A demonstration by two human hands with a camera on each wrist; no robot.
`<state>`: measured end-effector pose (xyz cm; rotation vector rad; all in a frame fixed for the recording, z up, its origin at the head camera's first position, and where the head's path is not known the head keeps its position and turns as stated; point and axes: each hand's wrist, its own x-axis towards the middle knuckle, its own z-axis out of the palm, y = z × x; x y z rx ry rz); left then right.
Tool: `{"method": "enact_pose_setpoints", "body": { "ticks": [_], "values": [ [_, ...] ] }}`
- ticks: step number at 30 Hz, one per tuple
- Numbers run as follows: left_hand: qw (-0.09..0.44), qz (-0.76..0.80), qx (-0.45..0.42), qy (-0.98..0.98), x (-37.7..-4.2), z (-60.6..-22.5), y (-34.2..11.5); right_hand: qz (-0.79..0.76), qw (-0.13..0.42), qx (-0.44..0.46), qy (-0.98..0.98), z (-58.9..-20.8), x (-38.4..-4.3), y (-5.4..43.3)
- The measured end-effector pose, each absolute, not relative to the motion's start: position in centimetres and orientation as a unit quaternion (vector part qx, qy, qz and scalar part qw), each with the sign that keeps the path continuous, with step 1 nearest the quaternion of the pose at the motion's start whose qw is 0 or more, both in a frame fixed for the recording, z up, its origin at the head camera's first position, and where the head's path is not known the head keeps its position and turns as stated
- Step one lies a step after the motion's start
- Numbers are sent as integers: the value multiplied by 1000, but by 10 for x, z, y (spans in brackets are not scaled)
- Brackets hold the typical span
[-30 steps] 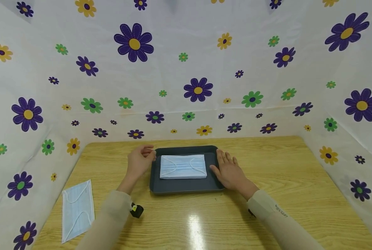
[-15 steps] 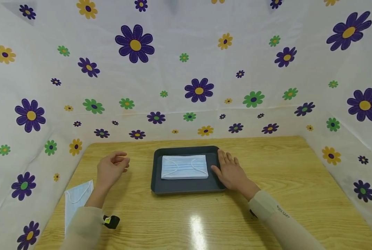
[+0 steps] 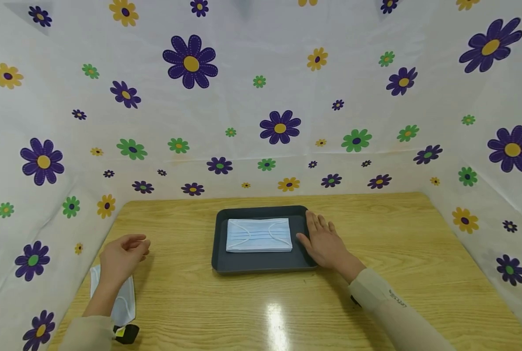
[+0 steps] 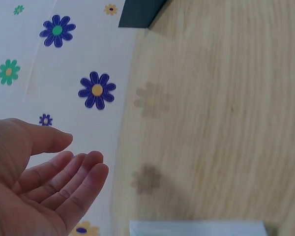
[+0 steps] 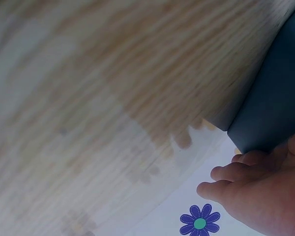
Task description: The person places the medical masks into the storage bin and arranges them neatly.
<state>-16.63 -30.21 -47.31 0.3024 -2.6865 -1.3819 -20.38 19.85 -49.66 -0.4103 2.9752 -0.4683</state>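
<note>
My left hand [image 3: 122, 258] hovers at the left of the table, its fingers loosely bent with nothing between them, as the left wrist view also shows. Under it and the forearm lies a single light blue face mask [image 3: 125, 304], partly hidden by the arm. Several face masks [image 3: 258, 235] are stacked flat in a dark grey tray [image 3: 261, 262] at mid-table, ear loops on top. My right hand [image 3: 327, 242] rests against the tray's right side with straight fingers. In the right wrist view the fingers lie along the tray's wall [image 5: 273, 93].
The wood-look table [image 3: 375, 302] ends at a white cloth screen [image 3: 243, 97] printed with flowers, which encloses the back and both sides. A small black wrist camera [image 3: 127, 334] hangs below the left sleeve.
My left hand has left the tray's left edge, moving left and nearer to me until it is over the single mask. The right hand stays at the tray.
</note>
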Motion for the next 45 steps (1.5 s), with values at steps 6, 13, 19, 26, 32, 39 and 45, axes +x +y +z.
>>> {"method": "enact_pose_setpoints", "body": {
  "ticks": [6,13,19,26,32,39,45],
  "values": [
    [63,-413,136,-898,-151,-479,-331,-153,48,-134,978,-497,-204,199],
    [74,-352,197,-912,-130,-486,-360,-148,48,-138,978,-499,-204,198],
    [50,-308,237,-920,-122,-491,-377,-150,45,-137,978,-500,-205,199],
    [58,-295,242,-922,-114,-497,-386,-156,43,-138,977,-501,-206,200],
    [54,-271,252,-927,-110,-501,-391,-156,47,-137,977,-502,-205,200],
    [22,-249,251,-935,-106,-505,-393,-159,47,-137,977,-500,-204,200],
    [40,-255,237,-937,-107,-510,-395,-159,49,-134,977,-500,-205,200]
  ]
}}
